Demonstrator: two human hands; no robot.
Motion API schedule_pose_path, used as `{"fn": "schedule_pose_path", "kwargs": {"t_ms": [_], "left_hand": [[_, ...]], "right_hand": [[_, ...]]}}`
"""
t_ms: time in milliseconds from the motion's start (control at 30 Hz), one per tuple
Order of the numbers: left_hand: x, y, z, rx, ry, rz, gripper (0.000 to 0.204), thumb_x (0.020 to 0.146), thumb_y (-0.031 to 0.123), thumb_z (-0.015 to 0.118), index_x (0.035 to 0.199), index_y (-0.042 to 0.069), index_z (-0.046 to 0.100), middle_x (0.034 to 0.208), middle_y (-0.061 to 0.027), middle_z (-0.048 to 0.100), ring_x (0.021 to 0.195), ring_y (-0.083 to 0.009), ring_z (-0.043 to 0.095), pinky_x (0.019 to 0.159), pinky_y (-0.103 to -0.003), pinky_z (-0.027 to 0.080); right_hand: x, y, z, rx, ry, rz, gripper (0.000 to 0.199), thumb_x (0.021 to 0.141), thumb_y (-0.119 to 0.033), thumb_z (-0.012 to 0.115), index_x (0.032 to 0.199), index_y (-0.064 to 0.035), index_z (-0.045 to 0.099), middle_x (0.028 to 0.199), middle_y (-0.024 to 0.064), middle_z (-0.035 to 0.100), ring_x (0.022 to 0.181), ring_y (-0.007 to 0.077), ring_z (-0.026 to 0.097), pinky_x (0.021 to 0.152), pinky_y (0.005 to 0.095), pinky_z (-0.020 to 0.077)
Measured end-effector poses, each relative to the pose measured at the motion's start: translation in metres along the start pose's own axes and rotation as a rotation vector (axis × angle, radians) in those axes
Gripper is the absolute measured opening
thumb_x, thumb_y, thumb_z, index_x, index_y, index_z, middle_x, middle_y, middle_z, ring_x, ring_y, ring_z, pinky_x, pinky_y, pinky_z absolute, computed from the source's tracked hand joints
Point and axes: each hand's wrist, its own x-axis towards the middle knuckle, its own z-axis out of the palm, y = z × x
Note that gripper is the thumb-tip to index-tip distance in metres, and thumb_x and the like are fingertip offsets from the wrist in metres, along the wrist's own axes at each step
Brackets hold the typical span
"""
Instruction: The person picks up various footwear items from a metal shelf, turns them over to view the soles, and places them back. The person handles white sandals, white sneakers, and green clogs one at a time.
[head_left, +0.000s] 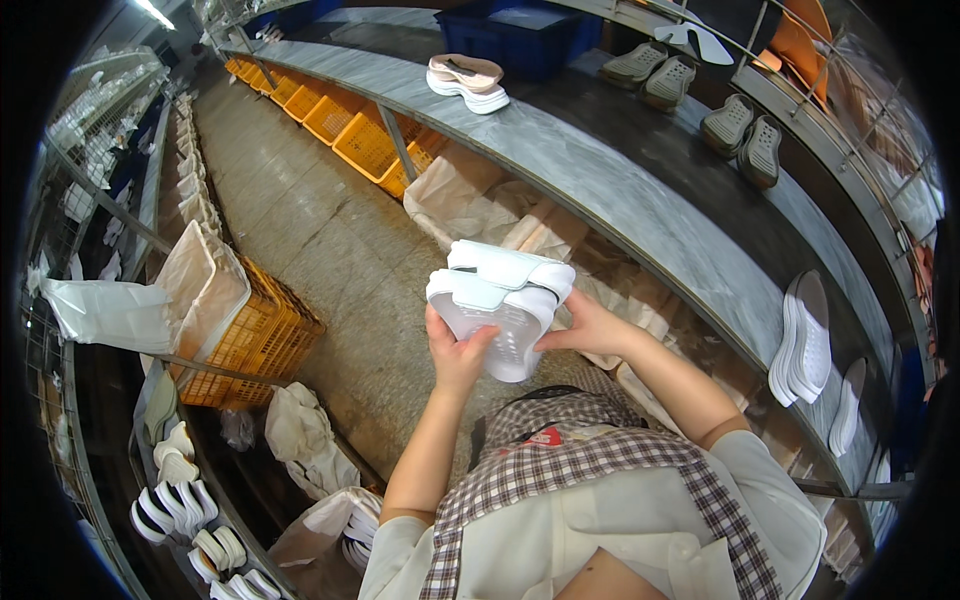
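1. In the middle of the frame, two hands hold up a pair of white sandals point(503, 305), one stacked on the other, soles facing the camera.
2. The left hand point(455, 352) grips the lower left side of the sandals, with the thumb pressed on the sole.
3. The right hand point(585, 325) is closed on the right side of the sandals, fingers tucked behind them.
4. A long grey belt point(640, 190) curves from the top middle down to the right edge.
5. On the belt, at the top, sits a pink and white pair of sandals point(468, 82).
6. Grey shoe soles point(700, 95) lie further up on the right.
7. White soles point(805, 340) rest on the belt at the right.
8. An orange basket point(255, 340) with a plastic bag in it stands at the left.
9. More white soles point(180, 500) stand in a row at the lower left.
10. A checked apron point(600, 460) shows at the bottom.
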Motion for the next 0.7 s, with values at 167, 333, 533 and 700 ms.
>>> {"fn": "schedule_pose_path", "kwargs": {"t_ms": [167,333,533,700], "left_hand": [[-0.001,0.0,0.001,0.032,-0.011,0.022,0.077,0.07,0.012,0.078,0.131,0.002,0.032,0.119,-0.0097,0.049,0.108,-0.0199,0.05,0.091,-0.034,0.042],[0.022,0.005,0.0,-0.342,0.024,-0.372,0.055,0.084,0.015,0.063,0.129,0.0,0.034,0.117,-0.0129,0.052,0.104,-0.0236,0.056,0.084,-0.035,0.049],[0.008,0.03,-0.003,-0.949,0.106,-0.839,0.04,0.096,0.033,0.044,0.117,-0.001,0.052,0.104,-0.0126,0.06,0.09,-0.0209,0.062,0.071,-0.029,0.055],[0.0,0.042,0.0,-1.209,0.083,-0.792,0.04,0.096,0.034,0.044,0.116,0.001,0.053,0.101,-0.0097,0.061,0.087,-0.0166,0.062,0.066,-0.026,0.055]], "right_hand": [[-0.004,-0.005,0.002,0.008,0.003,0.05,0.084,0.071,-0.021,0.079,0.139,-0.0068,0.032,0.133,0.0153,0.046,0.125,0.0255,0.042,0.103,0.0383,0.0346],[0.002,-0.022,-0.004,0.002,-0.048,0.007,0.071,0.089,-0.039,0.058,0.143,-0.005,0.027,0.14,0.0177,0.038,0.129,0.0253,0.037,0.106,0.0392,0.0319],[0.012,-0.047,0.014,0.376,-0.198,-0.214,0.064,0.096,-0.044,0.038,0.143,-0.0024,0.022,0.132,0.0132,0.049,0.129,0.0217,0.037,0.108,0.0371,0.0249],[0.012,-0.054,0.031,0.283,-0.14,-0.331,0.063,0.094,-0.038,0.048,0.139,0.0005,0.027,0.132,0.0147,0.048,0.127,0.0233,0.039,0.106,0.0377,0.0276]]}}
